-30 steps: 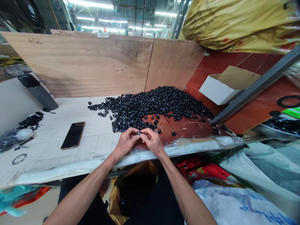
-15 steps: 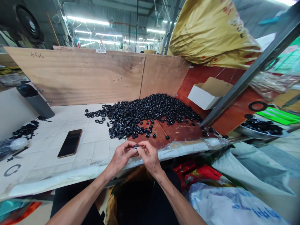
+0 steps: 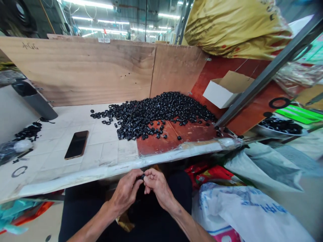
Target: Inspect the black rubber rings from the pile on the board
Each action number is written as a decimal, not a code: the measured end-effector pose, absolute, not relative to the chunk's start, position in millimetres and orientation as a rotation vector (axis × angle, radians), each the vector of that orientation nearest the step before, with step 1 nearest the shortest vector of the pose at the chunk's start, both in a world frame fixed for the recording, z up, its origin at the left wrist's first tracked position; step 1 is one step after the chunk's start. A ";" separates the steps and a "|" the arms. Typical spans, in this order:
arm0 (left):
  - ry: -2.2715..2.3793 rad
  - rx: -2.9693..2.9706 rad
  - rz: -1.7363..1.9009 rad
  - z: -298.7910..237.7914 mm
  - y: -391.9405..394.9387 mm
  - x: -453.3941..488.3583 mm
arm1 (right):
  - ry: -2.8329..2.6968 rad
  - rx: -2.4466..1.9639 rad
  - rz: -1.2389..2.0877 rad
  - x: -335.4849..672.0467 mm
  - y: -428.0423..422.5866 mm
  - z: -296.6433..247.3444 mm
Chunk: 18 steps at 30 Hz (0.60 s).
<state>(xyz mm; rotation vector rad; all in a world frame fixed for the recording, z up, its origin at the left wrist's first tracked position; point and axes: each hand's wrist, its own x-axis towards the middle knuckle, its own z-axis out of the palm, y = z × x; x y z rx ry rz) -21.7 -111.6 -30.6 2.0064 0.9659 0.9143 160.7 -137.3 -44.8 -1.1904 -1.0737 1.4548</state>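
My left hand (image 3: 126,191) and my right hand (image 3: 156,184) meet fingertip to fingertip below the table's front edge, over my lap. Both pinch one small black ring (image 3: 142,176) between them. Up on the table lies a large heap of the same small black rings (image 3: 156,112), spread from the white covering onto the red board. The hands are well short of the heap.
A dark phone (image 3: 76,144) lies on the white table cover (image 3: 106,148) to the left. A white cardboard box (image 3: 222,90) leans at the right, and a metal bowl of black parts (image 3: 282,129) stands beyond a slanted steel bar (image 3: 262,72). White sacks (image 3: 242,208) crowd my right side.
Both hands have drawn back from the table's edge down toward my lap, still pinching the small black ring between them.
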 end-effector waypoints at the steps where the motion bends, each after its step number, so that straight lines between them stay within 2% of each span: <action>1: 0.937 2.068 0.802 -26.0 -107.7 -26.4 | -1.184 -1.255 1.392 164.6 -135.4 -44.0; 4: 0.950 2.144 0.420 -1.7 -80.7 -38.1 | -1.589 -1.393 0.867 184.7 -110.0 -33.9; 7: 1.202 2.114 0.486 14.9 -37.0 -38.3 | -1.711 -1.402 0.382 202.6 -58.8 -22.7; 11: 1.511 2.149 0.734 6.8 16.5 -24.8 | -1.848 -1.496 0.272 197.8 7.1 -21.2; 18: 1.629 2.339 0.730 -17.5 41.0 -8.9 | -1.895 -1.626 0.170 173.5 28.1 -35.4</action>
